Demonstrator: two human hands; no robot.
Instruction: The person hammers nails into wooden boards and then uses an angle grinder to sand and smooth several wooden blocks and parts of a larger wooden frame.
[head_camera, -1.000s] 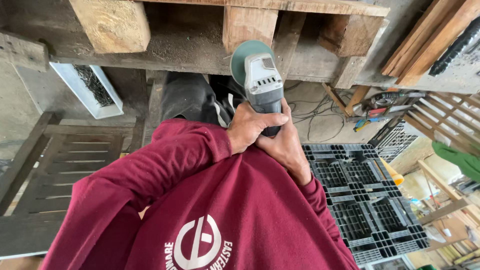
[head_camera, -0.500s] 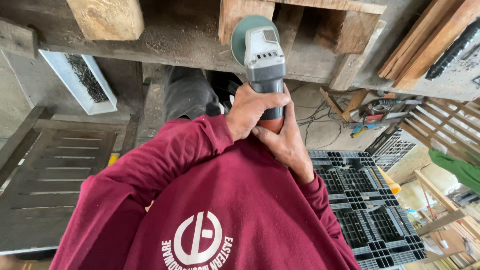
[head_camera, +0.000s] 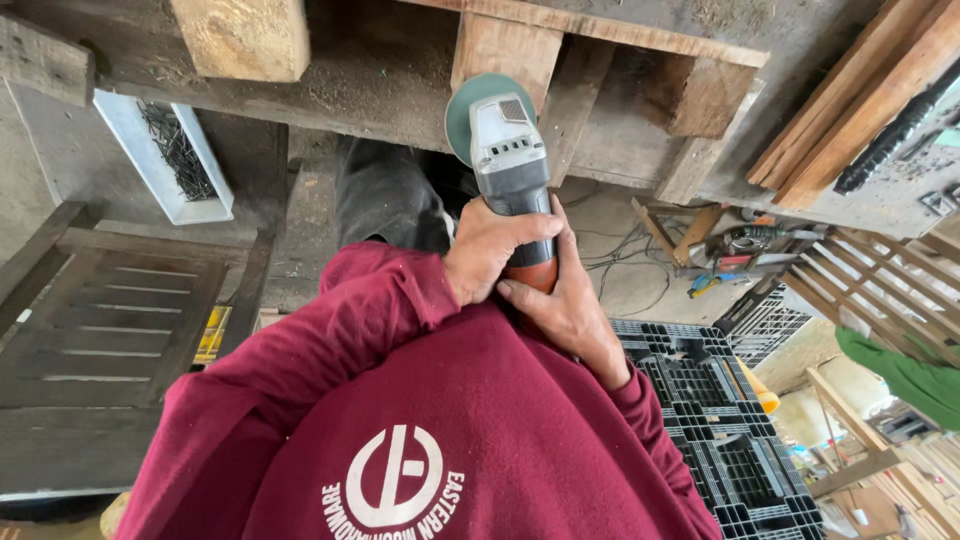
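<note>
Both my hands stay clamped on the angle grinder (head_camera: 512, 180): left hand (head_camera: 487, 250) wrapped over the body, right hand (head_camera: 565, 305) cupping beneath. Since a second ago its green disc (head_camera: 470, 115) has crept nearer the wooden pallet block (head_camera: 505, 50), so it looks about to bite into the wood.

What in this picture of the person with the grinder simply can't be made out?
Head view only:
- Disc face of the angle grinder: turned toward the wooden pallet block, so contact is unclear.
- Grinder's rear handle: covered by the left hand and right hand.
- Person's legs: hidden behind the red sweatshirt.
- Green sleeve: cut off by the right edge.
</note>
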